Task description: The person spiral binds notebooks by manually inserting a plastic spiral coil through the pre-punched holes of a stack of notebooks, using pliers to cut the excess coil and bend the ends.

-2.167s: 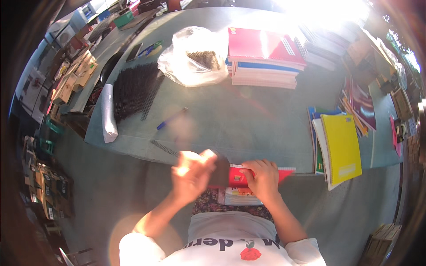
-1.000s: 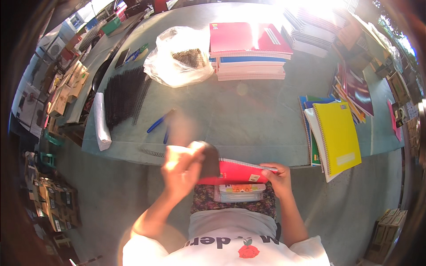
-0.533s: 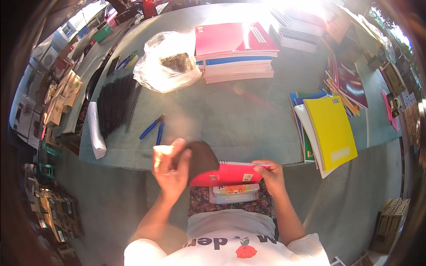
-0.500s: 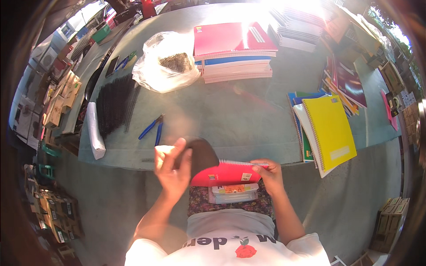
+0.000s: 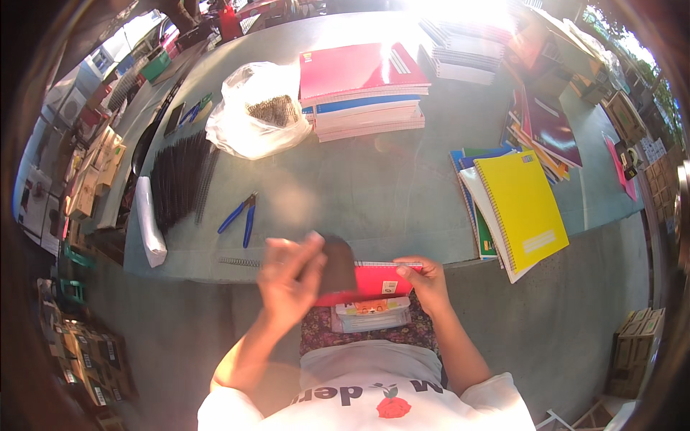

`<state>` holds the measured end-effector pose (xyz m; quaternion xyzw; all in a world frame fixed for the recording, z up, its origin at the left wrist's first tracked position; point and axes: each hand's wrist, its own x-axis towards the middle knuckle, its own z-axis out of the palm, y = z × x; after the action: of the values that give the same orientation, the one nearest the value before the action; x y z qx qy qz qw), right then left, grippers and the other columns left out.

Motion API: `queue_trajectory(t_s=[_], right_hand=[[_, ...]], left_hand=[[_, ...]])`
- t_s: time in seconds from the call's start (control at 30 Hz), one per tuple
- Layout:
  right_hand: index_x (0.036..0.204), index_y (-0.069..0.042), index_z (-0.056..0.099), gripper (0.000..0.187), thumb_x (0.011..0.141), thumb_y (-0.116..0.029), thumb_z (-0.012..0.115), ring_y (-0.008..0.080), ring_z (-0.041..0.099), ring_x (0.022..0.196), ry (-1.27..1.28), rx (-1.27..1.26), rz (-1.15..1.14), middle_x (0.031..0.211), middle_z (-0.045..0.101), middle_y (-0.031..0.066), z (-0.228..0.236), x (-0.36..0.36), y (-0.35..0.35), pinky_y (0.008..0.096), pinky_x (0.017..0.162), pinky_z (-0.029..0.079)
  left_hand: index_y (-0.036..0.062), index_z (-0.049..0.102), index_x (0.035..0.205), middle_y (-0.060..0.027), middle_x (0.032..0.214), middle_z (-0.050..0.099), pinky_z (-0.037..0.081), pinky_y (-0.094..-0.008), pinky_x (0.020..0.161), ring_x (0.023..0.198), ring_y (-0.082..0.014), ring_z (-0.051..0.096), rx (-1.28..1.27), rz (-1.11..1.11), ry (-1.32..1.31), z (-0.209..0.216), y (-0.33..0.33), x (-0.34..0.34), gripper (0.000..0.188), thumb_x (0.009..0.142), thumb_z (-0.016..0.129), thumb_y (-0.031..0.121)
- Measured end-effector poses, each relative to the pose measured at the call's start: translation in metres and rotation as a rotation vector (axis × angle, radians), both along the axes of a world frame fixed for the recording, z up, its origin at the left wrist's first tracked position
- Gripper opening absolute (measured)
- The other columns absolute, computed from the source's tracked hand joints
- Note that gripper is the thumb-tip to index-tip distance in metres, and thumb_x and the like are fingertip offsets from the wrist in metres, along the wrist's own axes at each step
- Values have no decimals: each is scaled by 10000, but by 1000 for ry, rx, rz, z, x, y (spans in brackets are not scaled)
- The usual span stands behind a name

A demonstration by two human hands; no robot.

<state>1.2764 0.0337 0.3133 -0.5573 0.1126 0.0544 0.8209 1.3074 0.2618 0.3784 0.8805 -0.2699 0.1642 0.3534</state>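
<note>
A red notebook (image 5: 377,282) lies level at the table's near edge, above my lap. My right hand (image 5: 427,284) is closed on its right end, thumb on the cover. My left hand (image 5: 289,279) is at the notebook's left end, its fingers blurred by motion, so their grip is unclear. Beside them a dark rounded shape (image 5: 336,262) covers part of the notebook; I cannot make out what it is. A thin spiral coil (image 5: 238,262) sticks out left of my left hand. Blue-handled pliers (image 5: 246,221) lie beyond it on the table.
On the table (image 5: 359,187) are black coils (image 5: 176,176), a white roll (image 5: 149,223), a plastic bag (image 5: 244,140) of coils and a notebook stack (image 5: 359,75). Yellow (image 5: 525,205) and other notebooks overhang the right front edge. A printed packet (image 5: 371,316) rests on my lap.
My left hand has shifted slightly right and down and is now more blurred. My right hand still holds the notebook's right end. The whole view has shifted a little.
</note>
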Motion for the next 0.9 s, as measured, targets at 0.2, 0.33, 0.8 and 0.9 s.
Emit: queue_trajectory(t_s=[0.2, 0.33, 0.8, 0.9], right_hand=[[973, -1, 666, 201, 796, -91, 702, 117, 616, 808, -58, -34, -23, 897, 676, 72, 5, 4, 1, 268, 774, 495], [978, 0, 664, 218, 795, -110, 710, 118, 617, 805, 18, -18, -26, 895, 676, 71, 0, 1, 3, 270, 762, 498], [913, -16, 637, 284, 896, -295, 590, 77, 567, 741, 19, 22, -32, 804, 634, 26, 6, -5, -3, 224, 712, 448], [759, -77, 559, 298, 913, -333, 550, 57, 451, 616, 79, 195, -109, 651, 497, -34, -6, -3, -6, 227, 606, 372]], left_hand=[[63, 664, 1012, -51, 764, 565, 444, -315, 596, 648, -190, 495, -14, -125, 101, -7, -7, -3, 324, 698, 708, -1], [58, 672, 989, -64, 746, 561, 470, -311, 630, 689, -213, 555, -19, 157, -119, 7, -11, 12, 314, 683, 718, 5], [77, 679, 980, -72, 742, 606, 443, -345, 661, 724, -241, 516, -106, 26, -8, 10, -37, 11, 292, 698, 707, 7], [75, 677, 986, -71, 807, 648, 443, -345, 672, 726, -233, 527, -47, -85, 62, -7, -39, 5, 294, 701, 700, 8]])
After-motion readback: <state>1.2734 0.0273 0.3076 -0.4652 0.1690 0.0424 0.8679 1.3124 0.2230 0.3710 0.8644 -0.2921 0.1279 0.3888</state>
